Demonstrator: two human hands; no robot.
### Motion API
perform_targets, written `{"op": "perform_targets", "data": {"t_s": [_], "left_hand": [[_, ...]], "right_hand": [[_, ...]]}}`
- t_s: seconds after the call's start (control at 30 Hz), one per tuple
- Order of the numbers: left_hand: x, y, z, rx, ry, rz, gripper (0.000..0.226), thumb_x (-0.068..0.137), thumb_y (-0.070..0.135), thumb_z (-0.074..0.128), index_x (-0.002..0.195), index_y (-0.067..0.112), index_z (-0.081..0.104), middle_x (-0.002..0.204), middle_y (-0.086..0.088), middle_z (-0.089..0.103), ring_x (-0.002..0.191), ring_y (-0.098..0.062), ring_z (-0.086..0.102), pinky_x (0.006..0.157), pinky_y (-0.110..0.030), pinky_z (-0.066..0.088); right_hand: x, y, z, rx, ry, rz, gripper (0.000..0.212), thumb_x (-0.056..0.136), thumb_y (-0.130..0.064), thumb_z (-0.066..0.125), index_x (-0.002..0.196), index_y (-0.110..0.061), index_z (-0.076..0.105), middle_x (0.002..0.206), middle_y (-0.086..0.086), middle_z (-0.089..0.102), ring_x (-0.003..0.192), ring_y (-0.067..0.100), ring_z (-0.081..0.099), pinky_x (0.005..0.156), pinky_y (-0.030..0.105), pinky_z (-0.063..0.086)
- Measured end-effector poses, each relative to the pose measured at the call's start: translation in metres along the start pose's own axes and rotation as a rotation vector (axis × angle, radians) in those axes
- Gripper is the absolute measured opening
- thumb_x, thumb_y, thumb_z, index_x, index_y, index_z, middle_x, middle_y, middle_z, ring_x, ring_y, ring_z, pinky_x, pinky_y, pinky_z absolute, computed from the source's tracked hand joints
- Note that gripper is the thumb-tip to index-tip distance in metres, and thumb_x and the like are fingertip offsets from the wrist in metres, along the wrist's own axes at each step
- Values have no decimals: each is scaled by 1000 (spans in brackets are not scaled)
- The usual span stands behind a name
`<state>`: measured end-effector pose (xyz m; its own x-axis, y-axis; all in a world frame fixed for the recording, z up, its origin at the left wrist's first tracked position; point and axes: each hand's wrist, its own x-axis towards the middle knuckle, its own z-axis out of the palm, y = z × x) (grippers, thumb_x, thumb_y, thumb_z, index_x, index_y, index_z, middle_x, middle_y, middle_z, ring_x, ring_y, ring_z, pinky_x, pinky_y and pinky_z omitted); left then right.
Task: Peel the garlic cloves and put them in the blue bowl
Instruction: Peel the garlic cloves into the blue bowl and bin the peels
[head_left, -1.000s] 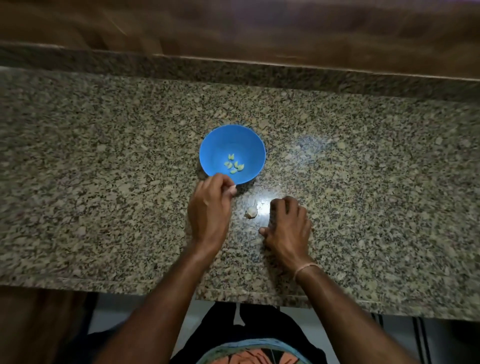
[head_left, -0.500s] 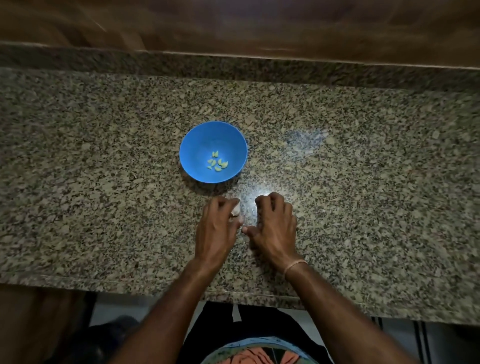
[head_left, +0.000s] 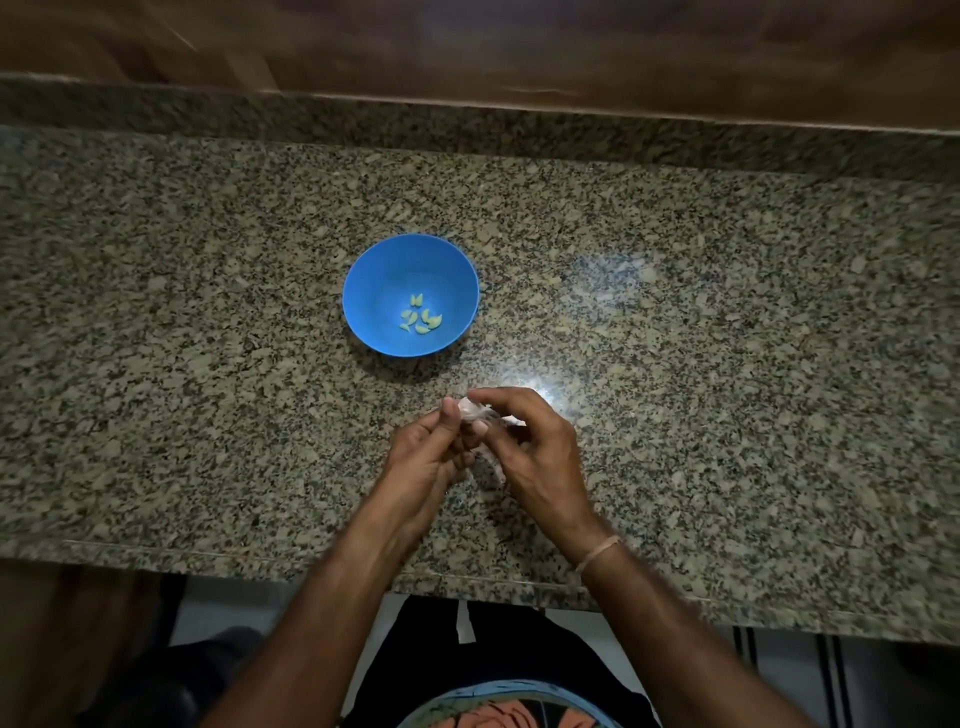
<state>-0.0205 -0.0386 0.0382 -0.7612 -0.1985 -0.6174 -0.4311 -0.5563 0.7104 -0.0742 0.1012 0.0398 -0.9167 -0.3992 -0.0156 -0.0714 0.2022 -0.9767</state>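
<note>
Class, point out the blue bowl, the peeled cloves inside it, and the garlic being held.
blue bowl (head_left: 374, 280): head view, bare inner wall.
peeled cloves (head_left: 434, 322): head view, rightmost clove of the pile.
garlic (head_left: 475, 410): head view, pale papery skin.

No legible text, labels, brands or numbers. Shirt (head_left: 511, 713) print shows a pattern only, no letters readable.

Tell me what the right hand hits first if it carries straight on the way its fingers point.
Probably the blue plastic bowl: the right hand, pinching a papery garlic clove with the left hand, points up-left at its near rim. Height above the granite counter is unclear.
</note>
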Motion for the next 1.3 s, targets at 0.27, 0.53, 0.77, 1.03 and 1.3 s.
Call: {"op": "perform_targets", "data": {"t_s": [0.27, 0.53, 0.77, 1.03, 1.3], "left_hand": [[-7, -7, 7, -206, 17, 34, 45, 88, 36, 67, 124, 8, 68, 111, -12, 73, 95, -16, 66, 79, -24, 57], [-11, -7, 12, -152, 39, 61, 50, 89, 31, 67, 127, 0, 66, 130, -25, 69, 123, -37, 63, 98, -34, 52], [-14, -7, 17, -57, 34, 77, 35, 103, 26, 55, 122, 1, 69, 114, -20, 77, 106, -24, 75, 85, -26, 61], [-17, -8, 19, -60, -7, 109, 38, 99, 23, 57, 130, 2, 65, 120, -17, 76, 115, -25, 73, 90, -25, 59], [-11, -14, 17, -3, 61, 186, 36, 94, 24, 65, 123, 2, 70, 120, -22, 74, 122, -37, 68, 110, -48, 49]], "right_hand": [[-5, -8, -3, 195, 22, 93, 16, 94, -10, 77, 109, -16, 76, 111, -2, 77, 107, 20, 73, 91, 45, 62], [-11, -11, -7, 193, 36, 141, 12, 92, -11, 80, 103, -15, 76, 101, -7, 79, 95, 13, 74, 82, 32, 60], [-14, -9, -8, 312, 73, 260, 14, 90, -10, 80, 103, -12, 75, 102, 3, 79, 97, 28, 74, 91, 57, 60], [-13, -16, -10, 213, 58, 191, 17, 89, -9, 82, 96, -22, 73, 95, -8, 78, 85, 12, 72, 79, 31, 61], [-14, -11, -7, 171, 82, 179, 16, 86, -7, 84, 95, -13, 72, 87, -7, 75, 80, 10, 70, 75, 27, 61]]}}
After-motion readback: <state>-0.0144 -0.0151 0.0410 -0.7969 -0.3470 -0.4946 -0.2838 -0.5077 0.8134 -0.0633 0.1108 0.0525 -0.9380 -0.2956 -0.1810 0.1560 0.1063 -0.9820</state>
